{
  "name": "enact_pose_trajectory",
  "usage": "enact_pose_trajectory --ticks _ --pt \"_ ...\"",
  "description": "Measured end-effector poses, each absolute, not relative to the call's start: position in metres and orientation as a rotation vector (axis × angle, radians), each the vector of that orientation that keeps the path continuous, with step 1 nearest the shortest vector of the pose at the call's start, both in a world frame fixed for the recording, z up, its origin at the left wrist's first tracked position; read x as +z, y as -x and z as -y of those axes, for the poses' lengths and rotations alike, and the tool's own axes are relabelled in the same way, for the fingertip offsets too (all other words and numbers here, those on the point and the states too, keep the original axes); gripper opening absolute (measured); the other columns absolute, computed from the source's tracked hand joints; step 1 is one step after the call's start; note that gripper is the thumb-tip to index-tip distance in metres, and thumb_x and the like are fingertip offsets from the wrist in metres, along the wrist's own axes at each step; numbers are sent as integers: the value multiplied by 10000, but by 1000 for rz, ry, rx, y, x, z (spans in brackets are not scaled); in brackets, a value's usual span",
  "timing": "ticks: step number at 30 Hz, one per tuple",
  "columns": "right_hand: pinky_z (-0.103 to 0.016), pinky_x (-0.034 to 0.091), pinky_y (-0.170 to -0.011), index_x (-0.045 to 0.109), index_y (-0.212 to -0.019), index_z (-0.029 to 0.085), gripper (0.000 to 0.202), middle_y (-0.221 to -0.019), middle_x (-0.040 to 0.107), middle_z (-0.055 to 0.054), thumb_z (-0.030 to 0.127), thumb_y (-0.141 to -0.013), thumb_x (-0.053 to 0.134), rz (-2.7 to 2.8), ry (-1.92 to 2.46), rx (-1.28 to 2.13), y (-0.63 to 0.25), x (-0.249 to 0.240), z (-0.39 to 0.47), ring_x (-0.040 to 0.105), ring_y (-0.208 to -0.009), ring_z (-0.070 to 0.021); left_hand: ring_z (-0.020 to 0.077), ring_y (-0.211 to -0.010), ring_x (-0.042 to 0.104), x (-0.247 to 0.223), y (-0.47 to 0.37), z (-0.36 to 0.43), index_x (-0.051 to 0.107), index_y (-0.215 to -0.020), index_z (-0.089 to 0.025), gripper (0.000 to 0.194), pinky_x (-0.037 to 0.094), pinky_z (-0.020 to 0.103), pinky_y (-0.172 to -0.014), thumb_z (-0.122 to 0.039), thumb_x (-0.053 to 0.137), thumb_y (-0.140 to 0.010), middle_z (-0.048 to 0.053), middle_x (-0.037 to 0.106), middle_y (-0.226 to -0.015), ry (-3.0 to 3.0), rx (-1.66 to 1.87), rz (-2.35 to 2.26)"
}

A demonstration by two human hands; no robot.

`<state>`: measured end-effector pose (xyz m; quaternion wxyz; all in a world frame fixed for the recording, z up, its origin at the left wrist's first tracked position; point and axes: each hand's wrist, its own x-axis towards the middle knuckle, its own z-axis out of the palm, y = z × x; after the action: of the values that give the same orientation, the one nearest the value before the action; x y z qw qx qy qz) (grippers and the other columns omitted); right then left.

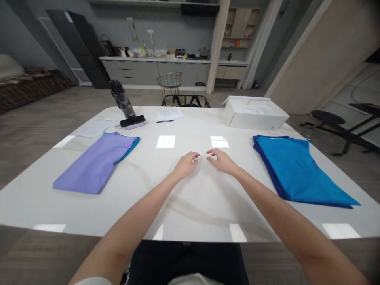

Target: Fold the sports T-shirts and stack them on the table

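My left hand [186, 164] and my right hand [221, 160] hover close together over the middle of the white table [190, 202]. Both are empty, with fingers loosely curved and apart. To the left lies a folded purple cloth [96, 164], with a blue edge [127, 152] showing beneath its right side. On the right, a folded bright blue cloth [299, 170] rests on a darker blue one [271, 174]. Neither hand touches any cloth.
A white box [255, 114] stands at the back right. Farther back are a pen [164, 120], a printed sheet [172, 113], a dark bottle [123, 101] and a phone-like black object [132, 121]. More paper [93, 127] lies at the left. A chair [185, 101] is behind the table.
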<state>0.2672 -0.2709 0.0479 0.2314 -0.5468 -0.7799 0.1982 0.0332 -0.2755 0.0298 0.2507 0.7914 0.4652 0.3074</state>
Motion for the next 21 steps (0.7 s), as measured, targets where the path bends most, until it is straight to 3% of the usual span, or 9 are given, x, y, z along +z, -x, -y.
enact_pose_trajectory --ticks 8,13,17,21 --pt "-310 489 -867 707 -1134 192 223 -1065 718 -67 273 -945 620 2219 1359 683 -69 29 246 638 -823 -160 216 -1073 669 36 118 294 704 -1089 -216 256 501 358 -978 -148 534 -910 57 718 -1158 -2133 779 -1695" --pt "-306 487 -850 721 -1068 201 172 -1008 735 -47 249 -929 631 2231 1203 811 27 40 232 641 -820 -164 307 -1209 596 60 225 295 680 -1181 -229 299 409 489 -1054 -179 499 -949 122 681 -1242 -2052 725 -2294" --pt "-307 487 -830 728 -1028 208 151 -979 738 -39 259 -922 634 2270 1117 851 81 38 227 645 -817 -169 363 -1226 554 59 292 290 625 -1287 -192 355 402 538 -1023 -232 485 -963 183 617 -1344 -1844 556 -2658" --pt "-300 492 -809 732 -1029 217 163 -973 739 -35 282 -926 624 2250 1064 885 106 26 228 644 -803 -168 361 -1163 574 43 321 283 672 -1137 -157 321 420 524 -978 -194 389 -989 196 672 -1204 -1800 339 -2638"
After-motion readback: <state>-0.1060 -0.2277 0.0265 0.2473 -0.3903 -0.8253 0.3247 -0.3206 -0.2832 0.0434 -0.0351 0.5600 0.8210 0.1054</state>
